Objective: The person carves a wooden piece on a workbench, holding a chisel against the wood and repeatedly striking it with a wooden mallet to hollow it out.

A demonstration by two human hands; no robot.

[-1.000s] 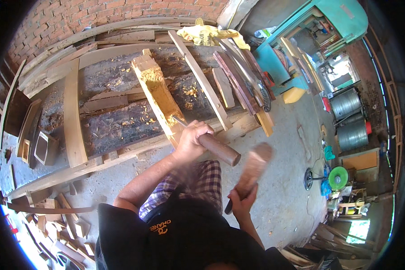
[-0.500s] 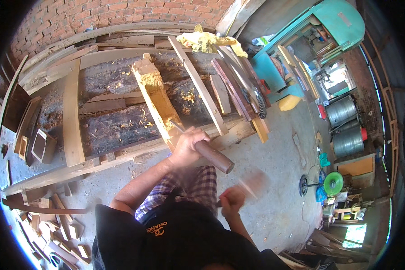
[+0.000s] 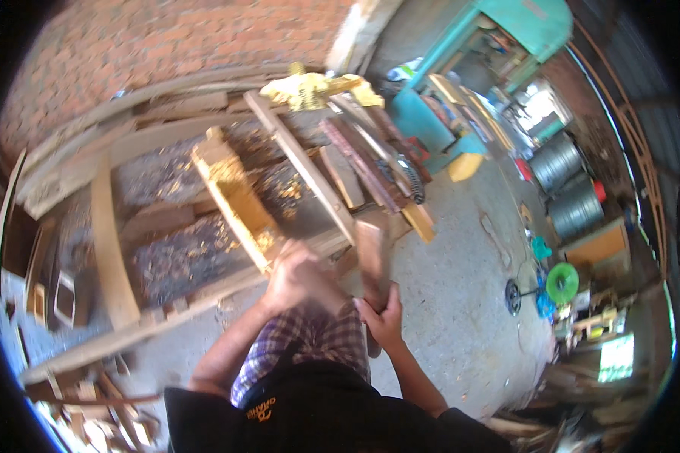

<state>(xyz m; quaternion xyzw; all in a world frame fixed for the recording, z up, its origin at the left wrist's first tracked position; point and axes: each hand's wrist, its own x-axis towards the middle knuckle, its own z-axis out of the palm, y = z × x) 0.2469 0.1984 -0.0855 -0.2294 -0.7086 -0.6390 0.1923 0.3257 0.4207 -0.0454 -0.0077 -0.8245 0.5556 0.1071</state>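
My left hand [image 3: 289,276] is wrapped round the thick brown wooden handle of a chisel [image 3: 326,294], at the near end of a long timber [image 3: 243,205]. A trough is hollowed into that timber, with yellow wood chips inside. Motion blurs the chisel, and its blade is hard to make out by the fingers. My right hand [image 3: 384,317] grips a wooden mallet [image 3: 372,255], its block raised just right of the chisel handle. Whether mallet and handle touch, I cannot tell.
The timber lies on a dark, chip-strewn workbench [image 3: 181,249]. Beside it are a long light batten [image 3: 302,166], a handsaw [image 3: 412,181] and more boards. A yellow bag [image 3: 310,90] lies at the back. Offcuts [image 3: 102,423] are piled lower left; a green fan [image 3: 561,282] stands right.
The mallet has swung up from low on the right to beside the chisel handle. My left hand and the chisel have come lower and slightly left as the whole view tilted.
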